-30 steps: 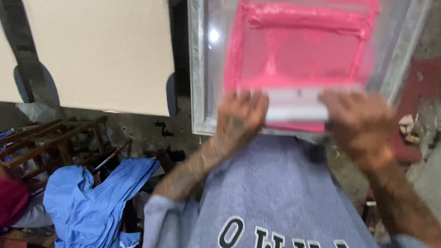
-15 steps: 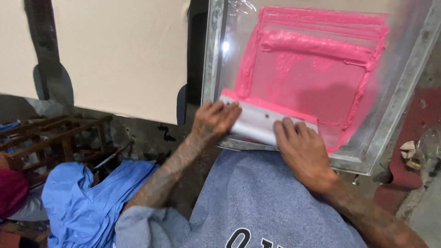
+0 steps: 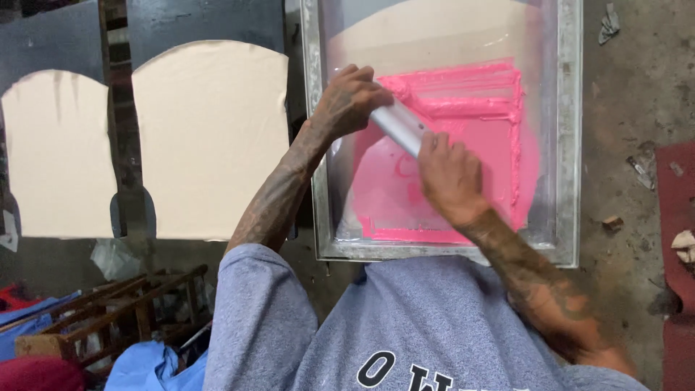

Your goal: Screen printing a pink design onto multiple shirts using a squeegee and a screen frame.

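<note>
Mid-stroke: left hand [image 3: 349,98] and right hand [image 3: 447,174] both grip squeegee [image 3: 399,127], probably spreading pink ink [image 3: 470,145] inside screen frame [image 3: 568,145]; next, even pressure.

Your metal-framed printing screen [image 3: 572,145] lies flat on a printing board, with a thick spread of pink ink [image 3: 478,145] lying on its mesh. Left of the screen you have two more cream boards [image 3: 210,137] side by side, both bare on top. Right of the screen the grey concrete floor [image 3: 622,87] carries small scraps of litter [image 3: 641,165] and the edge of a red mat [image 3: 677,217]
</note>
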